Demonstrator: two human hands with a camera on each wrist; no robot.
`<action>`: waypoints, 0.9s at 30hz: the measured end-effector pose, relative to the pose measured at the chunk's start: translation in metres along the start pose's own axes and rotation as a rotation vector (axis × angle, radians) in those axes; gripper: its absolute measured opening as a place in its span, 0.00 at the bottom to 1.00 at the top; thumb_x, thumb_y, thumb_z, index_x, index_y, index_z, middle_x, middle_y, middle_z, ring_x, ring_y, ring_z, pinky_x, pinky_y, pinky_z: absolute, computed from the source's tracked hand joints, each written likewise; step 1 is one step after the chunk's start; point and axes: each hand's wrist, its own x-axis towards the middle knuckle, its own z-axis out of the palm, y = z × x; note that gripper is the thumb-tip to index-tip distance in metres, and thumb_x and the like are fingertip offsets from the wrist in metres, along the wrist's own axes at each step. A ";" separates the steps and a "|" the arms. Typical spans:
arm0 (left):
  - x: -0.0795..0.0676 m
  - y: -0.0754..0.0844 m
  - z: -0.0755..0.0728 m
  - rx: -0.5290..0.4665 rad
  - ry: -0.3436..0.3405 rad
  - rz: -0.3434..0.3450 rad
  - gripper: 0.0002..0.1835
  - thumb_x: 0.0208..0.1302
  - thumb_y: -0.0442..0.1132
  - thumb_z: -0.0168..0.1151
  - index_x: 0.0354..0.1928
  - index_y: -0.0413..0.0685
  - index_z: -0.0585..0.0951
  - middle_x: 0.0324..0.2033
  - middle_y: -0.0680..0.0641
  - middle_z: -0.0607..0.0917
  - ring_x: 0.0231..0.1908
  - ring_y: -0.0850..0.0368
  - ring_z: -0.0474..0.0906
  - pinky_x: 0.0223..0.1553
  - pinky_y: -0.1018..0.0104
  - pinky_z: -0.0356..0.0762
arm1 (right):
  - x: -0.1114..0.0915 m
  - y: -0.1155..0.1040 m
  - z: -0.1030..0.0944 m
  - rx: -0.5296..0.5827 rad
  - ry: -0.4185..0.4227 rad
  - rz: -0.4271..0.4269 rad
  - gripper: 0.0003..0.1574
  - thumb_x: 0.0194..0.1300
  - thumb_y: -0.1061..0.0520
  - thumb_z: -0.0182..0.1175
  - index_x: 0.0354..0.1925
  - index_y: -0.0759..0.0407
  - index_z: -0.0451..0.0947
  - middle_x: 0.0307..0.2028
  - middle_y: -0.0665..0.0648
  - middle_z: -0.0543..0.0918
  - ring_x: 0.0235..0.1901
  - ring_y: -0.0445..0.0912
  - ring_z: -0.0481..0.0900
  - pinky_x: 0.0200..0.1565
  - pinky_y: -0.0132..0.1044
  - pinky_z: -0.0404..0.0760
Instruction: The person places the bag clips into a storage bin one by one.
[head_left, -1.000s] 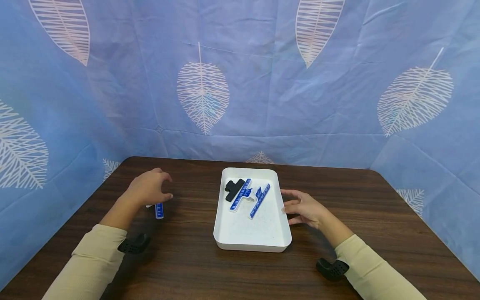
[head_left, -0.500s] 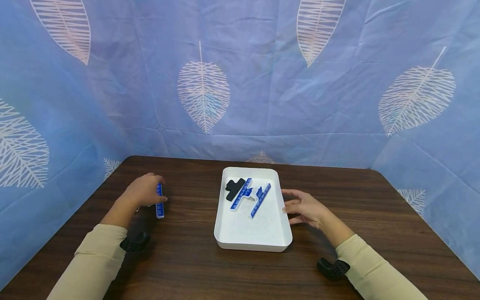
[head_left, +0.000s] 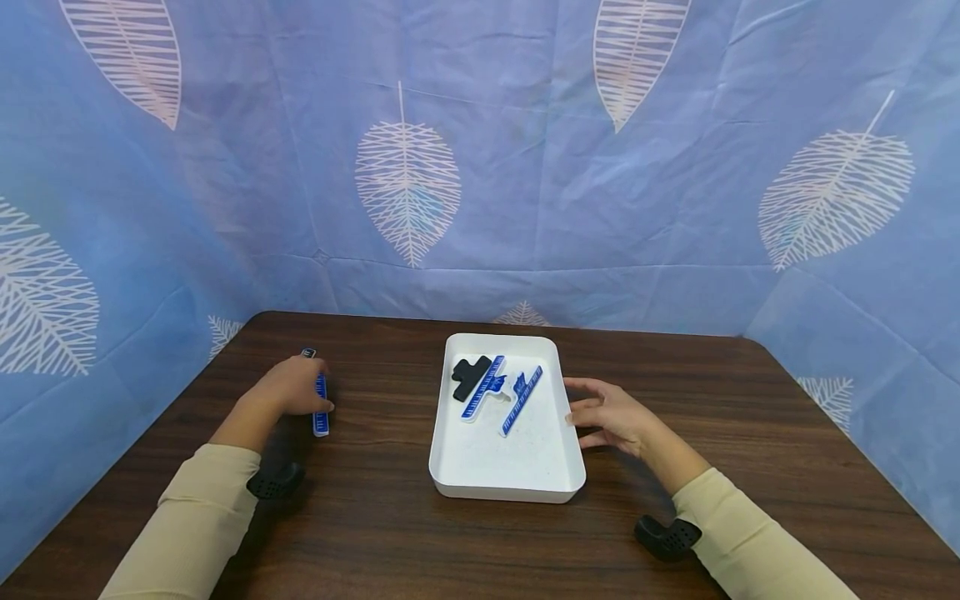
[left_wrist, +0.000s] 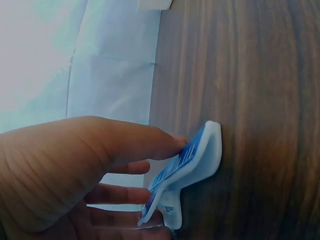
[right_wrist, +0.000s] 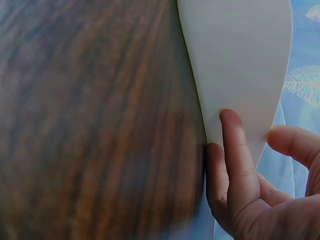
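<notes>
My left hand (head_left: 291, 387) and right hand (head_left: 611, 421): bare. Left sleeve (head_left: 187, 521) and right sleeve (head_left: 750, 537): pale beige, close-fitting. Left wrist unit (head_left: 273, 483) and right wrist unit (head_left: 667, 542): black, curved, perforated.

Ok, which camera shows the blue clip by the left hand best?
Left wrist view: the blue-and-white clip looks biggest there. The head view shows it small, partly hidden by the left hand; the right wrist view misses it.

Backdrop cloth (head_left: 510, 183): blue, creased, printed with pale skeleton leaves (head_left: 407, 192), hung on three sides. Bench (head_left: 375, 533): dark brown wood grain, rounded far corners.
</notes>
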 end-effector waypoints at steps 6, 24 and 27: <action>0.005 0.005 0.003 -0.013 -0.016 0.067 0.28 0.52 0.39 0.72 0.53 0.30 0.78 0.49 0.30 0.79 0.48 0.36 0.77 0.50 0.42 0.76 | -0.001 -0.001 -0.001 0.005 -0.004 0.003 0.50 0.61 0.69 0.61 0.74 0.65 0.48 0.59 0.77 0.70 0.45 0.57 0.83 0.42 0.53 0.83; 0.009 0.015 0.004 0.024 -0.055 0.064 0.24 0.53 0.38 0.70 0.51 0.33 0.80 0.45 0.34 0.81 0.43 0.42 0.79 0.46 0.45 0.78 | -0.001 -0.001 -0.001 -0.002 -0.017 -0.006 0.50 0.62 0.69 0.60 0.75 0.65 0.46 0.59 0.77 0.70 0.45 0.56 0.82 0.42 0.53 0.83; 0.009 0.016 0.004 0.011 -0.059 0.063 0.24 0.52 0.37 0.72 0.52 0.35 0.80 0.46 0.34 0.81 0.42 0.43 0.79 0.44 0.46 0.79 | -0.001 -0.001 -0.001 0.001 -0.017 -0.006 0.50 0.62 0.69 0.60 0.75 0.65 0.47 0.59 0.77 0.71 0.45 0.55 0.83 0.42 0.53 0.83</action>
